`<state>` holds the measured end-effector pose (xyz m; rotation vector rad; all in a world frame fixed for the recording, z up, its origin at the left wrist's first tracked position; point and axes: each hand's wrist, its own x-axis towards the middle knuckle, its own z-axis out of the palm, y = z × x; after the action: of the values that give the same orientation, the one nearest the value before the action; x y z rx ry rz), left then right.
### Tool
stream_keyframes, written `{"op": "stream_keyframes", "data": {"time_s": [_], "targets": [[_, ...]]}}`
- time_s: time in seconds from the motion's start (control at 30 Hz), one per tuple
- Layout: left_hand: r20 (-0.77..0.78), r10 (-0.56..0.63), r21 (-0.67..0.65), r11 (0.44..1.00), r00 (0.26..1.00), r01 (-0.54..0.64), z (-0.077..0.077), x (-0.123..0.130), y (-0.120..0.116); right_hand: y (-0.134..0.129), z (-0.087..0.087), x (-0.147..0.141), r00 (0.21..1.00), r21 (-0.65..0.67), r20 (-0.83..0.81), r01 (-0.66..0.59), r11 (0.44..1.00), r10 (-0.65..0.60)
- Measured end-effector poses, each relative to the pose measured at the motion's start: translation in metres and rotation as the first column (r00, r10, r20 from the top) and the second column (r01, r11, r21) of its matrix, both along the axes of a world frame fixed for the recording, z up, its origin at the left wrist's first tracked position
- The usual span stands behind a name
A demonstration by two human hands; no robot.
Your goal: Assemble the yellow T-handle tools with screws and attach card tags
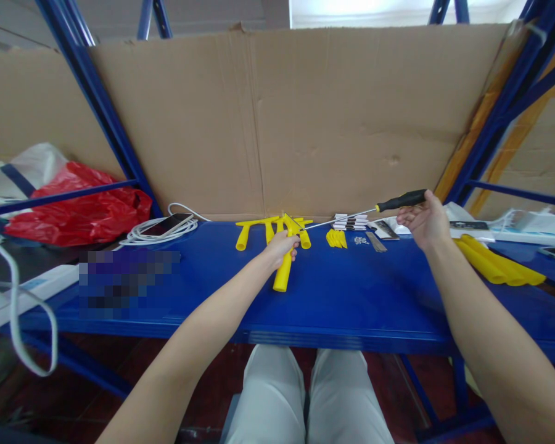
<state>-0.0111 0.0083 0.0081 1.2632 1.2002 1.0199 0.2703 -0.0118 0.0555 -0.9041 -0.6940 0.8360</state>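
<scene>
My left hand is closed around a yellow plastic handle, its round end pointing down toward me. In my right hand, the black grip of a long screwdriver is held by its rear end between thumb and fingers. Its thin shaft slants down to the left and meets the upper part of the yellow handle. Whether the tip sits in a screw is too small to tell. Behind my left hand lie more yellow handles. Small yellow pieces, tiny screws and thin metal strips lie between my hands.
Several yellow tubes lie at the right of the blue table. Small white packets stand near the cardboard wall. At left are a coiled white cable, a red bag and a power strip.
</scene>
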Motion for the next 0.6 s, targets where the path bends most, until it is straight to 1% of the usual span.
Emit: {"op": "stream_keyframes", "data": {"time_s": [0.07,0.2,0.37,0.47,0.6], "targets": [[-0.009,0.002,0.011,1.000,1.000,-0.002,-0.0002,-0.0004,0.0002,0.0009,-0.0005,0.0005,1.000,0.008,-0.011,0.014,1.000,-0.014],[-0.024,0.028,0.011,1.000,0.999,-0.028,0.0009,-0.0003,-0.0007,0.0018,-0.0023,0.0029,1.000,-0.029,0.001,0.012,1.000,-0.012],[-0.019,0.053,-0.004,0.999,0.998,-0.053,-0.0006,-0.0008,0.0012,-0.0002,-0.0044,0.0047,0.998,0.013,0.051,0.030,0.999,-0.031],[0.004,0.046,0.000,0.999,0.999,-0.046,-0.0031,-0.0021,0.0035,-0.0020,-0.0031,0.0059,0.999,-0.034,0.019,-0.025,0.999,0.026],[0.030,0.039,0.020,0.999,0.999,-0.040,-0.0053,-0.0038,0.0055,-0.0028,-0.0015,0.0051,0.994,-0.048,-0.011,-0.109,0.993,0.108]]}}
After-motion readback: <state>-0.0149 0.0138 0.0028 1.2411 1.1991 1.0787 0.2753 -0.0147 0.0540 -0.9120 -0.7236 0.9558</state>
